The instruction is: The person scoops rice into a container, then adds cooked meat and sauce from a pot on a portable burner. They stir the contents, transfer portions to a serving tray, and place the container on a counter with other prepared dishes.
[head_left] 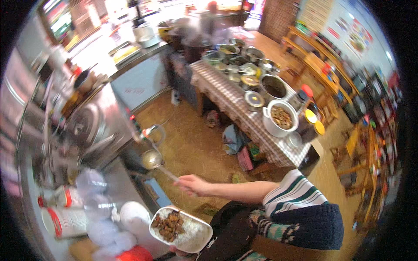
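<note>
My right hand grips the handle of a metal ladle, which reaches out to the left over the gap by the stainless counter. My left hand, mostly hidden at the bottom edge, supports a white takeaway container from below. White rice fills one side of this container, and brown stewed pieces, likely meat, cover the other. Close to the container stands a stack of white bowls or tubs. Clear plastic lids or bowls are stacked beside it, somewhat blurred.
A checked-cloth table carries several pots, including a white pot of food and a dark-filled steel pot. On the left is a steel cooking station. Bags sit under the table. Wooden chairs stand at right.
</note>
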{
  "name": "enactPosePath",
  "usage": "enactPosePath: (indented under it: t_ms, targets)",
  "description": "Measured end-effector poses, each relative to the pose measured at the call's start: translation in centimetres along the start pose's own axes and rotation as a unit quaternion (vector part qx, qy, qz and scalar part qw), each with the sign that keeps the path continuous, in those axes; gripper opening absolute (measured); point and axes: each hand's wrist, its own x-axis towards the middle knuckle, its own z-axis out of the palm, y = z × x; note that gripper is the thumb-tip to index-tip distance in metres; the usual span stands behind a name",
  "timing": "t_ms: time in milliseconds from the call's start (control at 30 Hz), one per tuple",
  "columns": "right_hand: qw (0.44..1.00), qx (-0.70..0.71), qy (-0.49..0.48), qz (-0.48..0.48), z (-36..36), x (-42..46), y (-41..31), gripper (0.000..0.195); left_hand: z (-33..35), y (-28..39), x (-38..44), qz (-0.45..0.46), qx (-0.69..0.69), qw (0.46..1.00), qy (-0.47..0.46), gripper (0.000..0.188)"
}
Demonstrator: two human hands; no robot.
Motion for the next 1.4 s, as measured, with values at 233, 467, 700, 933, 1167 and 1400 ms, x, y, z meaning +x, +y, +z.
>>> enactPosePath:
  t_ms: [233, 467, 700, 933, 1167, 1400]
  targets:
    - [0.889, -0.159, 0.423, -0.076, -17.7, -22.2, -10.8, 0.035, 14.9, -6.4, 9.7, -0.142, 0.043, 0.967, -0.206, 0.077]
    - [0.643, -0.501, 0.562, 0.142, -28.7, -30.3, -10.3, 0.021, 26.5, -18.5, 19.9, -0.300, 0.096, 0.888, -0.334, 0.083]
    - [0.710, -0.460, 0.523, 0.105, -33.0, -28.5, -9.2, 0.022, 32.2, -25.7, 24.9, -0.429, 0.118, 0.828, -0.340, 0.078]
    - [0.851, 0.091, 0.516, 0.007, -34.0, -30.1, -8.9, 0.035, 32.7, -29.6, 29.0, -0.514, 0.160, 0.784, -0.310, 0.080]
    - [0.678, -0.413, 0.606, 0.052, -32.5, -28.1, -4.9, 0.039, 35.3, -30.3, 29.4, -0.522, 0.176, 0.757, -0.352, 0.085]
    - [0.646, -0.442, 0.613, 0.105, -34.2, -24.0, -7.0, 0.049, 36.5, -29.5, 29.4, -0.523, 0.151, 0.756, -0.364, 0.082]
